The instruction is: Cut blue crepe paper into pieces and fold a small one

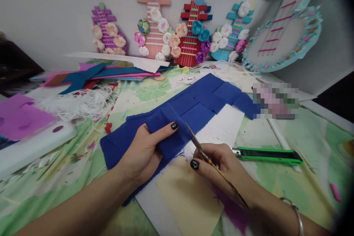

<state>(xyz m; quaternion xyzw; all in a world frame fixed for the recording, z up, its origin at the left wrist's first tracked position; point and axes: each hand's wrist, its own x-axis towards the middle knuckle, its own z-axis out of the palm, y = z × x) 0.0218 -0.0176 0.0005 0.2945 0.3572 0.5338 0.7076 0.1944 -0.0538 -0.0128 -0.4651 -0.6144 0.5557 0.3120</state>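
Observation:
My left hand [146,145] pinches a folded piece of blue crepe paper [168,121] between thumb and fingers. More blue crepe paper [177,99] lies spread beneath and beyond it. My right hand [218,162] is closed around a small pair of scissors [204,155], their slim blades pointing up and left at the right edge of the held piece. Whether the blades touch the paper I cannot tell. Below both hands rest a white sheet [149,202] and a cream card [190,195]. A green utility knife [271,155] lies to the right of my right hand.
Several paper-flower-decorated stringed instrument shapes [190,44] lean on the wall. White string [80,103], coloured sheets [91,75], purple paper [22,118] and a white glue gun-like or board-shaped object [41,143] lie left. A patterned green cloth [309,191] covers the table.

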